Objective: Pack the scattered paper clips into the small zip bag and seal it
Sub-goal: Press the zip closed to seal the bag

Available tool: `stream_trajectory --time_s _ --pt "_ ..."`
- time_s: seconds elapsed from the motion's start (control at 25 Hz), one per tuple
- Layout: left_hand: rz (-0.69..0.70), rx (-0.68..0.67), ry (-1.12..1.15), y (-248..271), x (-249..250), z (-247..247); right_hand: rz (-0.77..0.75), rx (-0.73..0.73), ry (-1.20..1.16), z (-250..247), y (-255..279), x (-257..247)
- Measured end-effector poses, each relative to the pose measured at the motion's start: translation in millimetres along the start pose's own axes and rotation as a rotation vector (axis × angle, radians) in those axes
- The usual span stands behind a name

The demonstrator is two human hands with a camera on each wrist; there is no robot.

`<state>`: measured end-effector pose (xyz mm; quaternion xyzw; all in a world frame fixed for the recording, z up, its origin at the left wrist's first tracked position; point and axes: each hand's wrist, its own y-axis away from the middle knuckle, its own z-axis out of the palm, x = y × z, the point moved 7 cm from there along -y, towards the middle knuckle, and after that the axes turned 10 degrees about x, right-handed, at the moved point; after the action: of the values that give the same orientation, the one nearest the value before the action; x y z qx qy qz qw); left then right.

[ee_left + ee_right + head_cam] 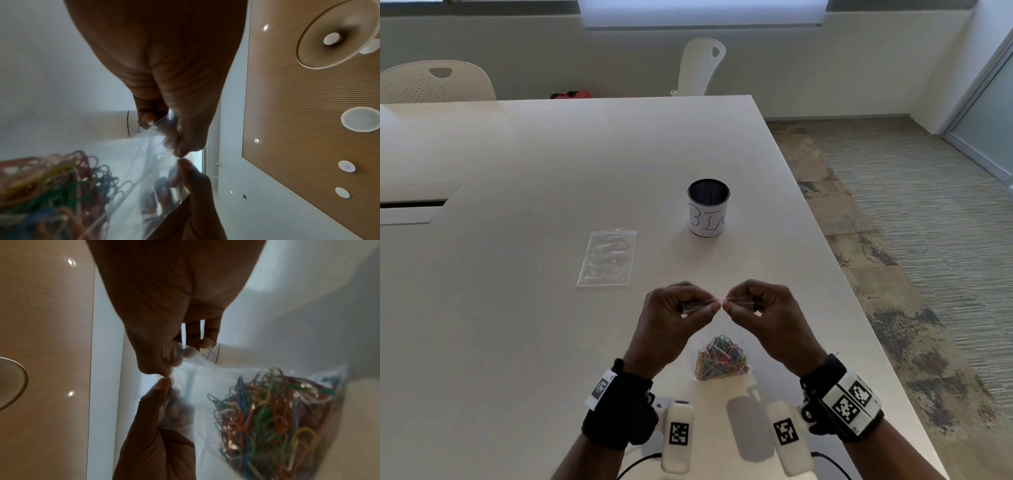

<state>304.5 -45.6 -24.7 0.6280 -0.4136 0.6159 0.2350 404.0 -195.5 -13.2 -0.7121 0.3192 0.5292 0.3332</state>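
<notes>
**Sealing the filled bag**

Now we pinch the zip bag [719, 329] mouth with both hands, left hand [677, 310] and right hand [758, 308], above the counter [551, 164]; paper clips [722, 358] sit inside. Next, we judge, press along the strip.

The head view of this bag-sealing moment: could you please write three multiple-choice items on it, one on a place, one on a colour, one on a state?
1. Where does the black mesh cup stand?
A. on the table beyond the hands
B. on the floor
C. on a chair

2. The paper clips in the held zip bag are
A. all silver
B. mixed colours
C. all black

3. The left hand and right hand are
A. flat on the table
B. pinching the bag's top edge
C. inside the cup

Answers: A, it sits on the table; B, several colours show; C is wrong, B, both pinch the top edge.
</notes>
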Motion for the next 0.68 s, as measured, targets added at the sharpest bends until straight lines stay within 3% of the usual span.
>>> stream_trajectory --time_s 0.12,0.32,0.52,0.68 --pt "0.008 0.034 -0.021 2.1 -1.2 1.9 0.002 0.043 -0.030 2.6 0.2 1.7" --pt "-0.092 0.155 0.047 3.5 -5.2 -13.6 0.076 0.084 -0.140 -11.1 0.9 9.2" --pt "0.112 0.137 -0.208 -1.1 6.9 -24.3 0.078 0.066 -0.046 -14.5 0.6 10.0" --pt "0.081 0.143 -0.187 1.3 8.4 -28.5 0.087 0.063 -0.130 -19.7 1.9 9.0"
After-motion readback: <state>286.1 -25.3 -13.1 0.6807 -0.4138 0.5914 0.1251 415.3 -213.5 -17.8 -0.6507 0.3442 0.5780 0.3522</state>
